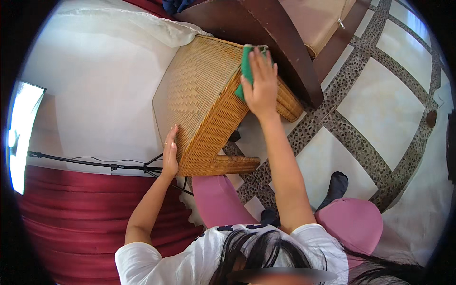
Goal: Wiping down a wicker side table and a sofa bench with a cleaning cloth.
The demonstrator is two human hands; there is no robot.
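My right hand lies over a green cloth, pressing it with extended fingers against the upper edge of a woven wicker side table. Part of the cloth is hidden beneath the palm. My left hand rests against the table's near left corner, its fingers at the edge of the top and no object in it. The tabletop has a zigzag weave and looks covered by a clear sheet. Wicker legs stand below the table's arched side.
A dark wooden furniture arm stands close beside the table's far side, near a beige cushion. At left, a lit lamp is on a black stand. A red curtain hangs nearby. Pebble strips divide the pale floor tiles.
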